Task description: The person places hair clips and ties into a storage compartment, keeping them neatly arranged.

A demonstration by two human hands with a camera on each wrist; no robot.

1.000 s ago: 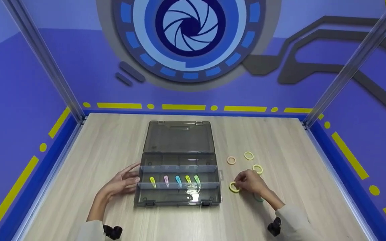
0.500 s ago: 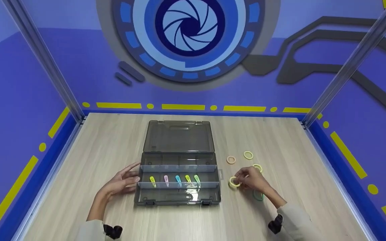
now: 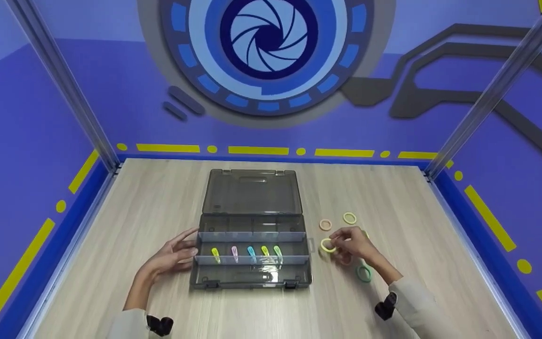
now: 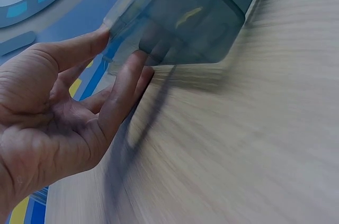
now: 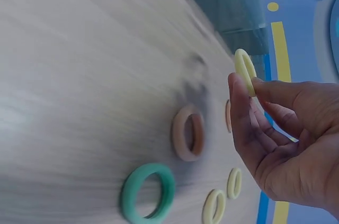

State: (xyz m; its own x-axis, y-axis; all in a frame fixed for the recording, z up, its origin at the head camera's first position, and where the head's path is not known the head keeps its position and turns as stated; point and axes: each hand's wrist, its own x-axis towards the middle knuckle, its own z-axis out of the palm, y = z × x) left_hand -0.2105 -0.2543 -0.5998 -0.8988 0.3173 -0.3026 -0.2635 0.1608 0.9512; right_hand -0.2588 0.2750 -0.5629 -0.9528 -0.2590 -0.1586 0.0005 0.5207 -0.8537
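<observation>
My right hand [image 3: 354, 245] pinches a yellow hair tie [image 5: 239, 65] between thumb and fingertips. The tie is held above the table, just right of a smoky clear divider box [image 3: 233, 274]. At the box's left side, my left hand [image 3: 170, 258] rests its extended fingertips against the outer wall, as the left wrist view also shows. The box lies open with its lid [image 3: 252, 193] folded back. In its middle row stand several snap hair clips: a yellow clip [image 3: 215, 255], a pink clip [image 3: 235, 254], a blue clip [image 3: 251, 254] and others.
Around the right hand lie a green hair tie [image 5: 128, 197], a brownish-pink hair tie [image 5: 179, 139], two yellow hair ties, one [image 5: 207, 211] nearer than the other [image 5: 231, 188], and a peach hair tie [image 5: 228, 115]. Patterned blue panels [image 3: 271, 134] enclose the table.
My right hand has lifted the yellow hair tie off the table and moved slightly away from me. A brownish-pink tie beneath the hand has come into sight. The left hand stays put.
</observation>
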